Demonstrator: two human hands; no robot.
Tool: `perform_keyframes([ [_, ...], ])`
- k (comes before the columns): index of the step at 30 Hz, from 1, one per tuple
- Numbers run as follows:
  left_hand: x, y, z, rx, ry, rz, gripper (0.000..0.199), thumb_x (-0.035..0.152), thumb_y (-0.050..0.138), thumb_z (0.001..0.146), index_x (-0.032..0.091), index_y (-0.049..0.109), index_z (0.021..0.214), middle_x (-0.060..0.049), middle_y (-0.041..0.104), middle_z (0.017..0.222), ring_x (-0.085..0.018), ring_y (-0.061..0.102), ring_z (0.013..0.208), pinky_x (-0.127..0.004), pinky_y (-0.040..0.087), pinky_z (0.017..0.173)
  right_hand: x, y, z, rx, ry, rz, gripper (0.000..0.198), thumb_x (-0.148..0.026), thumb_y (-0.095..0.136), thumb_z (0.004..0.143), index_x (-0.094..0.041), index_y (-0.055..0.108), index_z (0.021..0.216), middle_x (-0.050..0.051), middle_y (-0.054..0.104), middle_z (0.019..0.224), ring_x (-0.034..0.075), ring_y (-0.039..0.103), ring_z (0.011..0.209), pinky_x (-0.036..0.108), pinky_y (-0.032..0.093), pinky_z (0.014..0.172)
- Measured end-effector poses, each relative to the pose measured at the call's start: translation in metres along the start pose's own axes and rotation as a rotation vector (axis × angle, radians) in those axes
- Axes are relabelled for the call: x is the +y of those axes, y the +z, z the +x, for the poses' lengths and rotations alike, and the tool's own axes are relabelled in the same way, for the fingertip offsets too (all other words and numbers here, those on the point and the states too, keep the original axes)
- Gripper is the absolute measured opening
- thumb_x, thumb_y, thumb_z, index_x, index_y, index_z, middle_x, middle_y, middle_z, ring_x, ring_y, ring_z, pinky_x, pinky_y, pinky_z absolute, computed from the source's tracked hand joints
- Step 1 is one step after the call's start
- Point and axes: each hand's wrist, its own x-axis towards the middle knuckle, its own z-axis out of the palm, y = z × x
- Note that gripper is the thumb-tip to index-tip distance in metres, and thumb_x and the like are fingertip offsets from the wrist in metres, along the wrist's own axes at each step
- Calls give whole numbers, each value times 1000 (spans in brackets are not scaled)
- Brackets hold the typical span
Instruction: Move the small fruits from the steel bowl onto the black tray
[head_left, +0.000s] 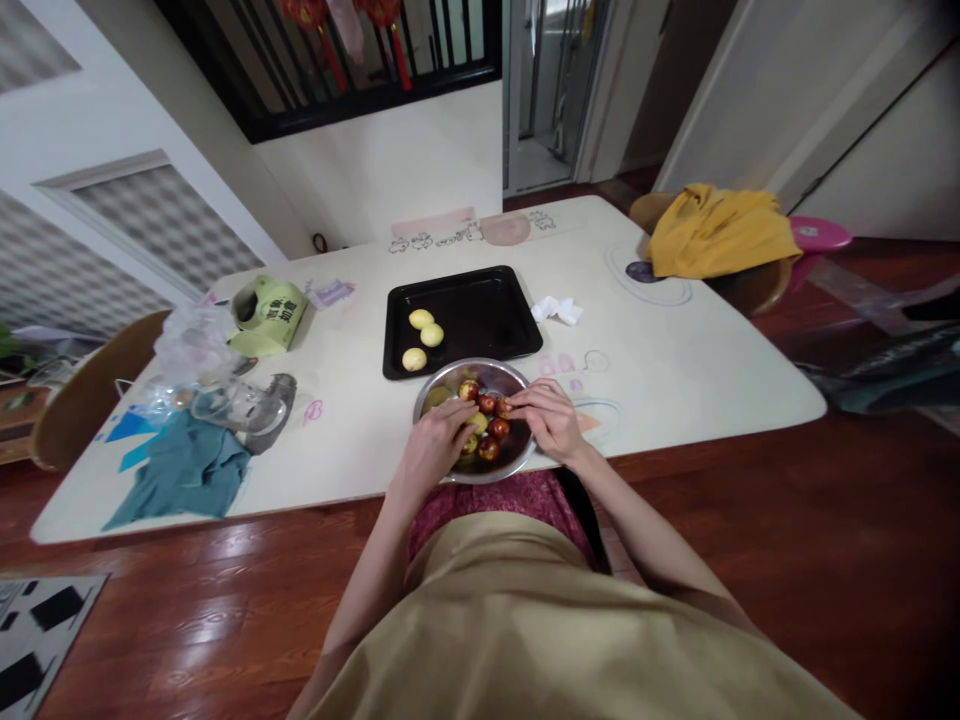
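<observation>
A round metal bowl (517, 462) stands at the table's near edge, holding several small, shiny red fruits (489, 448) and some yellow fruits (436, 398). My left hand (437, 437) reaches over the bowl's left side, its fingers bent together close to a yellow fruit; what they grip, if anything, is hidden. From the right rim comes my right hand (551, 418), with the fingertips pinched at a red fruit by the right wall of the bowl. Just behind the bowl is a black baking tray (487, 315) with three lemons (431, 335) on its left part.
A crumpled white tissue (559, 310) lies right of the tray. At the table's left are a green bag (274, 312), clear plastic (196, 340), a transparent container (232, 405) and a teal cloth (184, 468). Yellow fabric (720, 235) covers a chair at the right.
</observation>
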Motion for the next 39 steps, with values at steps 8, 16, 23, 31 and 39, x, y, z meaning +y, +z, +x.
perform_keyframes([
  [8,-2,1,0,82,-4,-18,29,24,53,108,16,73,127,-12,75,134,-25,71,128,-45,59,114,2,0,-2,-31,-12,-7,44,-25,43,109,-21,77,82,8,82,96,21,74,85,47,53,92],
  [16,-4,-27,-8,98,-97,78,24,24,60,105,19,76,123,-10,78,127,-26,73,124,-45,61,111,0,-1,-1,-29,17,-18,45,-31,39,110,-21,79,94,8,81,98,22,72,90,47,51,90],
  [23,28,-53,-23,-151,-55,76,17,19,69,99,24,82,110,-4,80,125,-23,78,114,-38,65,101,0,-1,-1,-24,-11,-16,43,-29,39,110,-21,78,93,8,81,97,22,72,90,46,50,89],
  [31,20,-32,-15,-134,-74,139,20,17,69,100,26,84,108,-3,78,130,-23,75,120,-34,64,101,1,-2,-2,-58,1,-19,46,-31,37,110,-21,79,94,9,81,99,22,72,92,46,49,90],
  [39,7,-22,-15,-116,-87,81,18,22,74,97,34,85,105,1,80,124,-25,77,115,-36,68,90,2,-1,-3,-40,-12,-19,42,-27,39,109,-22,79,96,8,81,99,23,72,92,46,49,90],
])
